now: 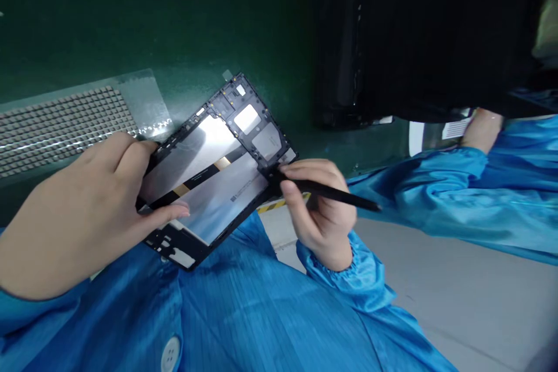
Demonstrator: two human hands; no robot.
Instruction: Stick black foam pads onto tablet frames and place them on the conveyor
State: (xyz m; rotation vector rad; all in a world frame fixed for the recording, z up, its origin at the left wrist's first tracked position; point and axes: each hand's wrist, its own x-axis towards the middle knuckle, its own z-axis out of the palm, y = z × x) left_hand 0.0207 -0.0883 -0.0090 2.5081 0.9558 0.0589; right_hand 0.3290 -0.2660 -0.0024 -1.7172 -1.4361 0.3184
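Black rectangular device frame with silvery plate, at the near edge of the green tabletop, is gripped thumb-to-fingers by the left hand — apparently for steadiness — while a slim black tool is pinched beside its rim by the right hand.

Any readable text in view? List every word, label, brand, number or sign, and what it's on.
None legible.
Black strip across the silver panel: tiny print, too small to read.
Silver panel, lower edge: print beside a small dark square mark, too small.
Grey patch on the black frame: faint marks, too blurred.
White label by the co-worker's wrist: dark lines, unreadable.
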